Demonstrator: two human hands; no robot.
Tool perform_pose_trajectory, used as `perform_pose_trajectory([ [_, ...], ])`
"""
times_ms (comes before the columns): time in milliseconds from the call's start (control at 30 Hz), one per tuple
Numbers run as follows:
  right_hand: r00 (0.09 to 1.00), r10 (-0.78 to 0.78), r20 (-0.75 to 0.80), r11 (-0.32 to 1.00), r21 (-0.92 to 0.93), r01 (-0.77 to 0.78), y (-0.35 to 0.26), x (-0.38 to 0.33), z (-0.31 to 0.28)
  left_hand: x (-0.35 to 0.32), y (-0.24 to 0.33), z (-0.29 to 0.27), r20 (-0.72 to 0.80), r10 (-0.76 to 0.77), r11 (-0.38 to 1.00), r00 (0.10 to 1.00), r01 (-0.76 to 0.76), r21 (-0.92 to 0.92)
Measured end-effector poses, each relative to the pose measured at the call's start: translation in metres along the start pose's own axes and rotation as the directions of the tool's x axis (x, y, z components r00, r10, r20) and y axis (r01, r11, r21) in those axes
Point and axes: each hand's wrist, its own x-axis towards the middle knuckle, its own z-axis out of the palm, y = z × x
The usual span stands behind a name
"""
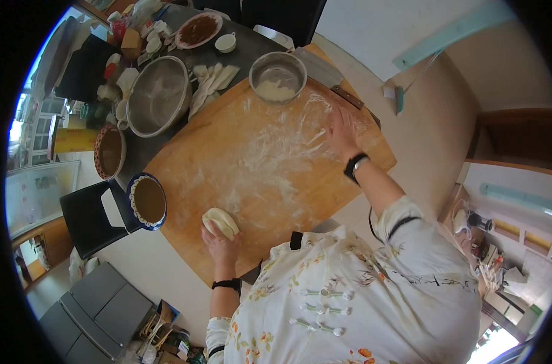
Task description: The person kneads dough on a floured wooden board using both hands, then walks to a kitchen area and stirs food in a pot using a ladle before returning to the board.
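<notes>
A pale, smooth lump of dough rests near the lower left part of a large wooden board. My left hand is closed round its near side, fingers pressed to the dough. At the far right of the board, my right hand lies flat with fingers stretched out on the floured wood, holding nothing. White flour is smeared in streaks across the middle of the board. Beyond the right hand is a cleaver, its wide blade pointing away. A metal bowl with some flour inside stands at the board's far edge.
On the dark table to the left sit a large steel basin, white cloths, a plate of dark red food and a small white cup. A blue-rimmed bowl stands by the board's left edge, near a black chair.
</notes>
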Motion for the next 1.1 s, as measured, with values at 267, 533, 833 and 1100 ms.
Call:
perform_pose_trajectory([
  [267, 0.939, 0.167, 0.300, 0.968, -0.231, -0.099, -0.015, 0.008, 0.022, 0.004, 0.001, 0.013, 0.064, -0.055, 0.997, 0.996, 0.051, 0.055],
  [533, 0.681, -0.437, 0.588, 0.880, 0.124, 0.458, -0.027, 0.052, -0.003, -0.001, -0.005, 0.008, -0.013, 0.009, 1.000, 1.000, -0.009, 0.012],
  [833, 0.625, -0.593, 0.508, 0.750, 0.065, 0.658, -0.082, -0.014, 0.045, 0.003, 0.003, 0.005, -0.033, 0.053, 0.998, 0.998, -0.052, 0.030],
  [1100, 0.929, 0.158, 0.334, 0.973, -0.216, -0.088, 0.011, -0.056, -0.007, -0.003, -0.001, 0.008, -0.009, -0.033, 0.999, 0.999, 0.033, 0.021],
])
